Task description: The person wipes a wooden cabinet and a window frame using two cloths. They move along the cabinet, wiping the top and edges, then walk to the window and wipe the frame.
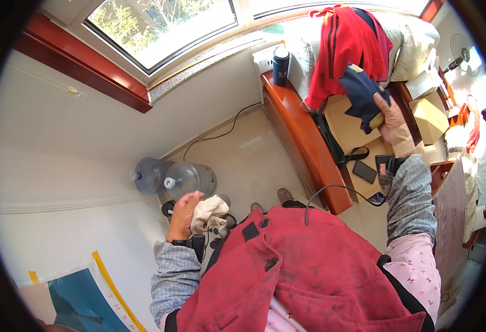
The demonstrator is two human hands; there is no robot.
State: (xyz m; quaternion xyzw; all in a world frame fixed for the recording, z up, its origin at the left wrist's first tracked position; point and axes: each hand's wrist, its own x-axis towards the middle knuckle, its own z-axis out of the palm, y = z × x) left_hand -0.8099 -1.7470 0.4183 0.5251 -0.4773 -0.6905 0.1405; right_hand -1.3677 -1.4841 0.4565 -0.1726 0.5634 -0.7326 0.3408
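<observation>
My left hand (pixel 185 213) holds a crumpled off-white cloth (pixel 209 212) at lower left, in front of two large clear water jugs (pixel 190 178). My right hand (pixel 391 114), raised at upper right, grips a bundle of dark navy fabric (pixel 361 97) with yellowish patches at its ends. Behind that bundle hangs a red garment with black stripes (pixel 337 45). Under my right forearm are a dark phone-like slab (pixel 364 171) and a black strap (pixel 357 154), both on a light brown surface.
A reddish-brown wooden furniture edge (pixel 301 141) runs beside the tiled floor (pixel 243 149). On it stands a dark blue bottle (pixel 281 66). Pale bedding (pixel 417 41) is piled by the window. A black cable (pixel 330 186) loops from my right wrist towards my red apron-like garment (pixel 309 265).
</observation>
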